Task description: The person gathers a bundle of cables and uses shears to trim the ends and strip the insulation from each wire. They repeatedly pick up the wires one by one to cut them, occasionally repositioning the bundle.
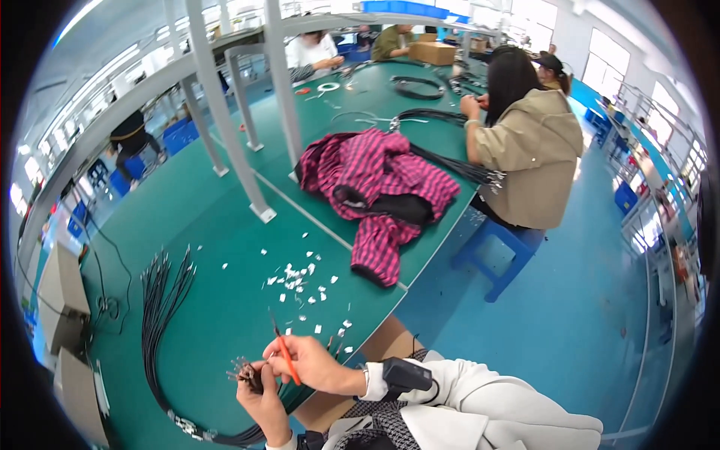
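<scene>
My left hand (264, 403) is closed around one end of a black cable bundle (152, 360), whose short reddish-brown wire ends (244, 372) fan out above the fingers. Close beside it, my right hand (319, 366) grips a slim tool with an orange handle (287, 361) and a dark pointed tip; its exact kind is not clear. The right fingertips meet at the wire ends. From my lap the bundle curves left along the green table (217, 289), and its other end spreads into loose strands with pale tips.
Small white scraps (294, 279) lie scattered ahead of my hands. Beyond them is a heaped pink-and-black checked garment (375, 176). Grey metal posts (238, 127) rise from the table. A co-worker in a tan jacket (536, 154) sits at right on a blue stool (495, 259). Grey boxes (64, 296) stand far left.
</scene>
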Available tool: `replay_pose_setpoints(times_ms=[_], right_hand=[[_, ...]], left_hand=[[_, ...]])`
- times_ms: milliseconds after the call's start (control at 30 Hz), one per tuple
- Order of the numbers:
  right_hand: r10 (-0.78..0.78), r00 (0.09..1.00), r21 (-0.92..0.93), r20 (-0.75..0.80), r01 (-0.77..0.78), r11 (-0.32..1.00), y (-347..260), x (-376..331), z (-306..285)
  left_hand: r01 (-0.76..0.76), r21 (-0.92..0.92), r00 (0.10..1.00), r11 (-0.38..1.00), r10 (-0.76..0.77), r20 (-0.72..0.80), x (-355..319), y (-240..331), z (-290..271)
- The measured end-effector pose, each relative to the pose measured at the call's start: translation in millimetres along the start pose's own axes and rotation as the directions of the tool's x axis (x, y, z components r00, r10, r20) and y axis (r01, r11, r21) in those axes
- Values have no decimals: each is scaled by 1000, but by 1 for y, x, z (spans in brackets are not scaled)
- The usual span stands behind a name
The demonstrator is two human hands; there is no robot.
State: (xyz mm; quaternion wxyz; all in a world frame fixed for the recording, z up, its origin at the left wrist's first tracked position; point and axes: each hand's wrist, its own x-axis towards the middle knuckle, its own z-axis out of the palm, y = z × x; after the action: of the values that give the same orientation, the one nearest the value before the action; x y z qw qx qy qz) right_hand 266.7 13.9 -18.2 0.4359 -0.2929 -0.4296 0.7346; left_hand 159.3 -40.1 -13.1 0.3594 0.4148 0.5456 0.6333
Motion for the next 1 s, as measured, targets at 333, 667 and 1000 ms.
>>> replay_pose_setpoints(times_ms=[333, 667, 1000], right_hand=[[-20, 999, -33, -43, 19, 999, 1, -5, 3], [-32, 986, -294, 162, 79, 953, -11, -6, -9], [-45, 994, -230, -95, 22, 973, -18, -18, 6]], left_hand=[[-90, 89, 995, 992, 93, -36, -3, -16, -6], [217, -179, 961, 960, -177, 214, 7, 4, -21], [109, -133, 971, 985, -78, 224, 3, -2, -23]])
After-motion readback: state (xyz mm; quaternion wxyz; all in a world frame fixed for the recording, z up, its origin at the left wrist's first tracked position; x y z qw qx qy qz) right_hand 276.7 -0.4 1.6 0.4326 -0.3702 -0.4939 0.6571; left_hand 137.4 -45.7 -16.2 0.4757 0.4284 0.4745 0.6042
